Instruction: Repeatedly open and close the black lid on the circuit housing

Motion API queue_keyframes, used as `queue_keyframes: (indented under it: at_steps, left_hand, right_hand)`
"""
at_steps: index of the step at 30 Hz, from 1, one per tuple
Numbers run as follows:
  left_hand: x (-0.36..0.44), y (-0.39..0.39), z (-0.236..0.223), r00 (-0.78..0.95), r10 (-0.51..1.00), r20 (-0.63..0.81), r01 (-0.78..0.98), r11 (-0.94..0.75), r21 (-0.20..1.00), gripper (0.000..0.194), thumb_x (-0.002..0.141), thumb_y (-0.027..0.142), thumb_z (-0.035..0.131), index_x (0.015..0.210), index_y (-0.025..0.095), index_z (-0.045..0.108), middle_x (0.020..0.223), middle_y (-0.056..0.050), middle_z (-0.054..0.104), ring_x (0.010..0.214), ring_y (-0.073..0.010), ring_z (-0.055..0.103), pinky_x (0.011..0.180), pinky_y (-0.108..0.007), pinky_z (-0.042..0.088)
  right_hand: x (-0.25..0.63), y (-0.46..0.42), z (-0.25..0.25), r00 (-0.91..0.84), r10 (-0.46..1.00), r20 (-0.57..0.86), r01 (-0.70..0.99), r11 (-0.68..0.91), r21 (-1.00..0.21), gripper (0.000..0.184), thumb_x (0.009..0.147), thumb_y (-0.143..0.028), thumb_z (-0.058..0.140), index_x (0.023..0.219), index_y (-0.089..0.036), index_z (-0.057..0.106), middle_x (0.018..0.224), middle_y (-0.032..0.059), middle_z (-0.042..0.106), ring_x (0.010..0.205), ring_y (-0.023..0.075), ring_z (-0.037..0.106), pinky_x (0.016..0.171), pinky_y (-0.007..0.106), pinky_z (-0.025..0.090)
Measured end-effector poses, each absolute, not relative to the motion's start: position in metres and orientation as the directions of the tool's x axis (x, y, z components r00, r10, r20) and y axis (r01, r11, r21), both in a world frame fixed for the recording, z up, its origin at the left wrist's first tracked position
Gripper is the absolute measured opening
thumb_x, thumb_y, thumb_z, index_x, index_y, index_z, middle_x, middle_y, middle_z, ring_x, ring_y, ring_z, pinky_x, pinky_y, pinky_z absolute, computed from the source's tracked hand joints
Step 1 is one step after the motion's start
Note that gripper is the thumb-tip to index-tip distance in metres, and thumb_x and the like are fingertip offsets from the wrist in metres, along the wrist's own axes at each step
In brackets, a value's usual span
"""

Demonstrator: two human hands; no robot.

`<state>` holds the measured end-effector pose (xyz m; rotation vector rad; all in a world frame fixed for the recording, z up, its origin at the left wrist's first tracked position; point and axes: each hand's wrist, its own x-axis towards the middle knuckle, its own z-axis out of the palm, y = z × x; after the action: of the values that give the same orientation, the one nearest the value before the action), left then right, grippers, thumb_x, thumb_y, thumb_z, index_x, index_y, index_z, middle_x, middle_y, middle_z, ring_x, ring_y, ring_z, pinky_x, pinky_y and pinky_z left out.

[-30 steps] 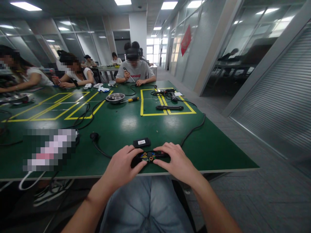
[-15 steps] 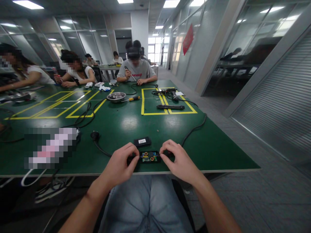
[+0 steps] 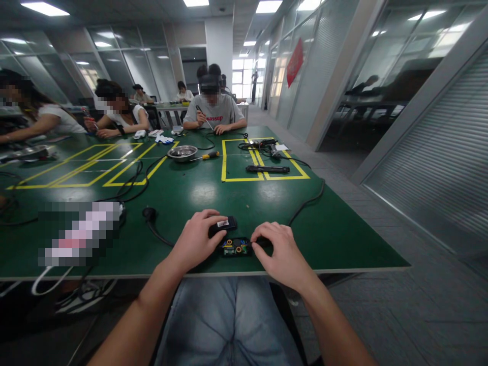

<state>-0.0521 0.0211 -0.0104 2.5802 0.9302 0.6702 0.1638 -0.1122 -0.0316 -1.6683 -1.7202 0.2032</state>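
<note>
A black adapter case (image 3: 236,247) lies open near the table's front edge, its circuit board with copper-coloured coils and coloured wires showing. My left hand (image 3: 199,235) reaches over the left part of a black plastic cover (image 3: 232,222) with a white label, behind the case. Its index finger rests on top of the cover and its thumb touches the near edge, closed on it. At the right end of the case, my right hand (image 3: 277,249) pinches the black cord, its other fingers curled. The pinch point is partly hidden.
A plug (image 3: 149,214) with its cord lies left of my hands. Farther back are a metal bowl (image 3: 182,153), a yellow-handled screwdriver (image 3: 210,155), a black bar-shaped tool (image 3: 267,169) and tangled cables. A person (image 3: 215,114) works across the green table (image 3: 343,244); others sit left.
My left hand has left the left end of the open case and moved up and slightly right onto the cover. My right hand stays at the cord.
</note>
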Motion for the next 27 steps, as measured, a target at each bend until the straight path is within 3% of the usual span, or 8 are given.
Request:
queue_keyframes:
  at_steps: [3, 6, 10, 21, 24, 27]
  left_hand:
    - [-0.049, 0.022, -0.011, 0.692, 0.650, 0.314, 0.488, -0.741, 0.462, 0.026, 0.100, 0.025, 0.070, 0.124, 0.027, 0.082, 0.121, -0.008, 0.080, 0.108, -0.0289, 0.073, 0.100, -0.047, 0.060]
    - [-0.054, 0.010, -0.008, 0.710, 0.587, 0.390, 0.366, -0.780, 0.508, 0.025, 0.104, 0.029, 0.067, 0.125, 0.026, 0.081, 0.122, -0.009, 0.079, 0.111, -0.0269, 0.072, 0.102, -0.044, 0.059]
    - [-0.061, -0.006, -0.009, 0.790, 0.477, 0.386, 0.242, -0.820, 0.518, 0.027, 0.106, 0.028, 0.067, 0.128, 0.028, 0.081, 0.125, -0.010, 0.078, 0.113, -0.0263, 0.071, 0.102, -0.043, 0.059]
    - [-0.059, -0.008, -0.006, 0.835, 0.444, 0.324, 0.279, -0.850, 0.446, 0.025, 0.103, 0.021, 0.071, 0.125, 0.027, 0.081, 0.126, -0.009, 0.079, 0.111, -0.0265, 0.070, 0.102, -0.045, 0.058]
    - [-0.057, -0.008, -0.003, 0.836, 0.443, 0.324, 0.268, -0.845, 0.462, 0.024, 0.102, 0.019, 0.070, 0.123, 0.025, 0.080, 0.123, -0.009, 0.079, 0.110, -0.0261, 0.071, 0.101, -0.043, 0.059]
    - [-0.056, -0.008, -0.004, 0.824, 0.456, 0.336, 0.266, -0.835, 0.482, 0.025, 0.101, 0.021, 0.069, 0.122, 0.025, 0.080, 0.122, -0.009, 0.079, 0.110, -0.0264, 0.071, 0.100, -0.043, 0.059]
  right_hand:
    - [0.163, -0.113, -0.031, 0.116, 0.920, 0.374, 0.811, 0.129, -0.571, 0.014, 0.086, -0.012, 0.063, 0.089, -0.026, 0.061, 0.098, 0.0038, 0.075, 0.098, 0.0281, 0.066, 0.099, 0.050, 0.043]
    - [0.163, -0.112, -0.032, 0.119, 0.919, 0.376, 0.808, 0.130, -0.574, 0.014, 0.085, -0.012, 0.063, 0.090, -0.026, 0.060, 0.096, 0.0031, 0.074, 0.097, 0.0277, 0.066, 0.098, 0.049, 0.043]
    - [0.163, -0.111, -0.032, 0.116, 0.920, 0.375, 0.804, 0.135, -0.580, 0.015, 0.085, -0.011, 0.064, 0.089, -0.025, 0.060, 0.095, 0.0020, 0.073, 0.096, 0.0269, 0.066, 0.097, 0.047, 0.042]
    - [0.163, -0.106, -0.033, 0.129, 0.914, 0.385, 0.791, 0.140, -0.596, 0.013, 0.084, -0.013, 0.064, 0.086, -0.025, 0.060, 0.091, 0.0024, 0.073, 0.093, 0.0277, 0.067, 0.097, 0.050, 0.043]
    - [0.158, -0.110, -0.023, 0.185, 0.857, 0.481, 0.710, 0.222, -0.668, 0.010, 0.087, -0.017, 0.062, 0.089, -0.026, 0.061, 0.097, 0.0054, 0.075, 0.100, 0.0307, 0.068, 0.098, 0.052, 0.046]
    - [0.143, -0.140, -0.009, 0.277, 0.746, 0.606, 0.484, 0.437, -0.758, 0.012, 0.102, -0.029, 0.053, 0.108, -0.029, 0.063, 0.117, 0.0101, 0.076, 0.118, 0.0333, 0.069, 0.102, 0.052, 0.053]
